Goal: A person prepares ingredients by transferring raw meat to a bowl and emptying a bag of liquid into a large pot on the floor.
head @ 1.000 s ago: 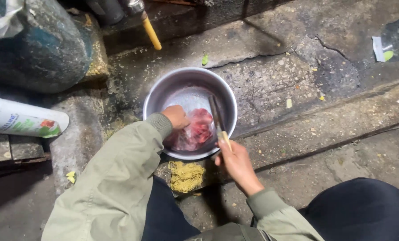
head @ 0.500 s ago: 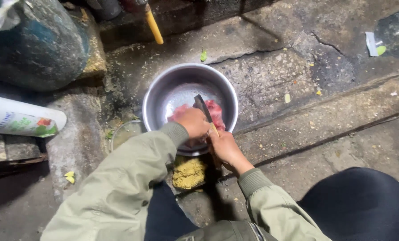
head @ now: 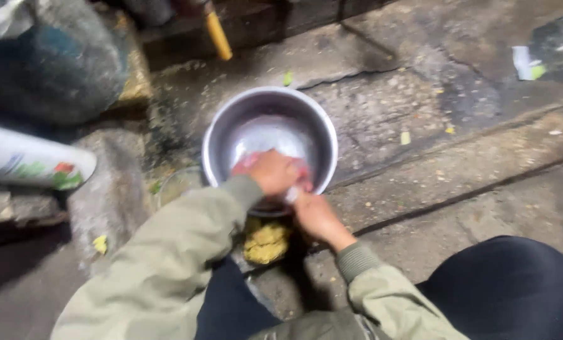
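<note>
A round metal bowl (head: 322, 135) stands on the rough stone ground in front of me. My left hand (head: 274, 172) reaches into its near side and is closed over a piece of pink raw meat (head: 244, 165), most of which it hides. My right hand (head: 316, 217) is at the bowl's near rim, just below the left hand and touching it. A pale knife handle (head: 291, 195) shows between the two hands, gripped by the right; the blade is hidden. The picture is blurred.
A yellow mash heap (head: 266, 242) lies just below the bowl. A white cylindrical container (head: 29, 160) lies at the left under a dark bulky sack (head: 48, 63). A yellow handle (head: 218, 34) leans at the top; a packet (head: 546, 50) lies top right.
The left hand has slid toward the bowl's near side and now covers the meat. The right hand has come in close under it, and the knife blade has gone out of sight.
</note>
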